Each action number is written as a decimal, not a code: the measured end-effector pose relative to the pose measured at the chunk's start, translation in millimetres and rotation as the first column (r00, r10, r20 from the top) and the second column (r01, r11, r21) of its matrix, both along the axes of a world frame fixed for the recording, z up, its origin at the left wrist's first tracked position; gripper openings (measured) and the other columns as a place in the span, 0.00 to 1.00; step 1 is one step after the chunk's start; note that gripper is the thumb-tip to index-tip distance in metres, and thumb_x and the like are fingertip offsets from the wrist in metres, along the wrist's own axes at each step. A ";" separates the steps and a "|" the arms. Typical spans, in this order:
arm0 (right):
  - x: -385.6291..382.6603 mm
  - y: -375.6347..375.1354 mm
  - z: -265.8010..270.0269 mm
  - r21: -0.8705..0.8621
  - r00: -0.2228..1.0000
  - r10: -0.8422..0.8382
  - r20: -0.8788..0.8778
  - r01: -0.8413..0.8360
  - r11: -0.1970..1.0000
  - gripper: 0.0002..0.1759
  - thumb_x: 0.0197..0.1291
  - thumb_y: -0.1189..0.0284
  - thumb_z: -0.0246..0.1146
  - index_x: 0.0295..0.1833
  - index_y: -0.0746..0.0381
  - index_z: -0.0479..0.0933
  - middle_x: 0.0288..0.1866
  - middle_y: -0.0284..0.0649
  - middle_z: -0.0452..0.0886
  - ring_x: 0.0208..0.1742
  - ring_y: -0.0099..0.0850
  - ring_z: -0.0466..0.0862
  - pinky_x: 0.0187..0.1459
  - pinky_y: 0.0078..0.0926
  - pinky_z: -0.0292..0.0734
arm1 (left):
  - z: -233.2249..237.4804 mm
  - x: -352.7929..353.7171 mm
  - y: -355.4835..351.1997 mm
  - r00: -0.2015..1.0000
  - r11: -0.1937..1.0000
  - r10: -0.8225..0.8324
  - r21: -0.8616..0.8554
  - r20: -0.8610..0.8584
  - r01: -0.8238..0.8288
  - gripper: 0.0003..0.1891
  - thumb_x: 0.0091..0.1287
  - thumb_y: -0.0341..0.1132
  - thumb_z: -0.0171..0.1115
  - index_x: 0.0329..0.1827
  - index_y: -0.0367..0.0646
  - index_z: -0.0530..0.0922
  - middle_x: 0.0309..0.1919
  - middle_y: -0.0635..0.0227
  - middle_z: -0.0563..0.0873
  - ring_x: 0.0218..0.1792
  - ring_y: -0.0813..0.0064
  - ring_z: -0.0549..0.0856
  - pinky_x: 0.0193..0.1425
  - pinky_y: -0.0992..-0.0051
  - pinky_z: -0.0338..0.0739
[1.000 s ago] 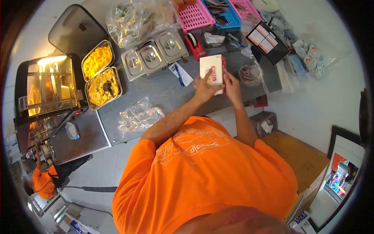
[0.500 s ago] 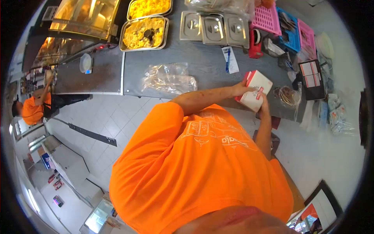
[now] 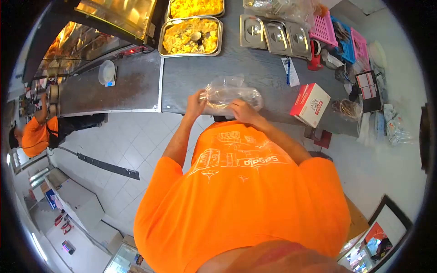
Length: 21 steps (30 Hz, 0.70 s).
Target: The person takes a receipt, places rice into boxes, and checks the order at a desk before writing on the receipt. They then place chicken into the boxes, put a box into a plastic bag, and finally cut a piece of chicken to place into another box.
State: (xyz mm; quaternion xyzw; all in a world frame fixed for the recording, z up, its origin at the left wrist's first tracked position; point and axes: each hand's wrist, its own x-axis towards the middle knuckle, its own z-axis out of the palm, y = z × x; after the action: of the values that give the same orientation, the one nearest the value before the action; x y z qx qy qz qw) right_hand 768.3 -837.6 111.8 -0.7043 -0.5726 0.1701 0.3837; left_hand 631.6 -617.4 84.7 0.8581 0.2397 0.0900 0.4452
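While the left hand (image 3: 195, 104) pinches the clear plastic (image 3: 231, 94) mid-frame, the right hand (image 3: 244, 111) touches it, closure unclear.
Likely light, limp, slippery; best held by its edges.

Pinching clear plastic bag (image 3: 233, 94) with left hand (image 3: 195, 104), touching it with right hand (image 3: 246, 112), left of red-and-white carton (image 3: 311, 105).

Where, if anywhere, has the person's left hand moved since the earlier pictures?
Yes: the left hand moved left, from the box to the clear plastic, nearer the counter's pale strip.
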 end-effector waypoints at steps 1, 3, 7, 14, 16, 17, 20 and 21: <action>2.1 14.6 -29.9 0.000 1.000 -0.007 0.012 0.007 1.000 0.06 0.52 0.78 0.59 0.37 0.63 0.78 0.41 0.48 0.80 0.43 0.46 0.80 0.46 0.32 0.76 | 7.5 3.3 1.5 1.000 1.000 -0.007 0.000 0.012 0.007 0.28 0.52 0.39 0.71 0.56 0.42 0.75 0.35 0.47 0.83 0.41 0.56 0.84 0.47 0.60 0.76; 12.6 37.5 -69.8 -0.053 0.915 -0.352 0.199 0.369 0.928 0.21 0.49 0.73 0.66 0.52 0.57 0.76 0.56 0.47 0.76 0.58 0.47 0.75 0.56 0.44 0.72 | 44.0 16.5 -7.0 0.995 0.997 0.005 -0.070 -0.098 -0.012 0.18 0.58 0.35 0.66 0.50 0.38 0.76 0.22 0.55 0.82 0.26 0.60 0.83 0.36 0.69 0.78; 17.3 50.8 62.1 -0.440 0.797 -0.224 0.561 0.517 0.734 0.45 0.42 0.64 0.74 0.69 0.46 0.63 0.72 0.44 0.62 0.72 0.50 0.59 0.61 0.65 0.60 | 109.6 15.0 -1.1 0.941 0.978 0.096 -0.145 -0.324 -0.150 0.15 0.59 0.36 0.65 0.46 0.38 0.78 0.27 0.56 0.83 0.31 0.63 0.84 0.38 0.67 0.78; 46.7 55.6 34.7 -0.825 0.863 0.214 0.457 0.322 0.464 0.61 0.30 0.57 0.80 0.73 0.37 0.54 0.78 0.39 0.49 0.77 0.48 0.46 0.65 0.69 0.50 | 1.1 71.4 -21.9 0.678 0.595 -0.633 0.324 -0.374 0.735 0.18 0.59 0.39 0.62 0.53 0.49 0.76 0.58 0.57 0.73 0.62 0.52 0.70 0.49 0.56 0.77; 66.6 43.6 14.2 -0.840 0.841 0.279 0.464 0.317 0.441 0.59 0.33 0.56 0.79 0.74 0.38 0.55 0.77 0.38 0.52 0.78 0.45 0.44 0.67 0.67 0.49 | 4.4 85.7 -27.1 0.584 0.512 -0.556 0.310 -0.592 0.801 0.21 0.59 0.39 0.62 0.58 0.54 0.75 0.63 0.58 0.69 0.65 0.48 0.67 0.52 0.52 0.77; 67.4 43.6 42.2 -0.873 0.836 0.364 0.411 0.246 0.421 0.51 0.39 0.57 0.76 0.72 0.44 0.59 0.76 0.37 0.55 0.76 0.41 0.55 0.67 0.57 0.57 | 34.4 84.6 -35.5 0.588 0.515 -0.471 0.335 -0.658 0.789 0.24 0.60 0.43 0.61 0.62 0.58 0.71 0.67 0.59 0.66 0.66 0.48 0.66 0.57 0.51 0.73; 63.5 32.2 40.0 -0.528 0.971 0.114 0.210 0.014 0.849 0.37 0.43 0.59 0.73 0.62 0.52 0.71 0.68 0.39 0.68 0.67 0.40 0.70 0.62 0.44 0.68 | 45.2 96.5 -42.1 0.562 0.515 -0.391 0.333 -0.729 0.790 0.30 0.63 0.43 0.59 0.70 0.64 0.63 0.73 0.60 0.57 0.71 0.50 0.61 0.60 0.45 0.70; 59.5 27.1 41.4 -0.534 0.973 0.094 0.213 0.036 0.844 0.37 0.43 0.59 0.73 0.62 0.52 0.71 0.68 0.39 0.68 0.67 0.40 0.70 0.62 0.44 0.68 | 41.2 99.4 -41.0 0.542 0.514 -0.398 0.310 -0.740 0.800 0.28 0.63 0.40 0.58 0.69 0.63 0.65 0.72 0.59 0.59 0.70 0.50 0.63 0.58 0.46 0.72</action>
State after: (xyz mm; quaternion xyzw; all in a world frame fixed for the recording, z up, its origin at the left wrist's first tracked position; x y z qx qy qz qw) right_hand 827.8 -810.6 153.2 -0.7892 -0.5538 0.2456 0.1005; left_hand 731.0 -658.4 126.0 0.9607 -0.0137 -0.2743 0.0407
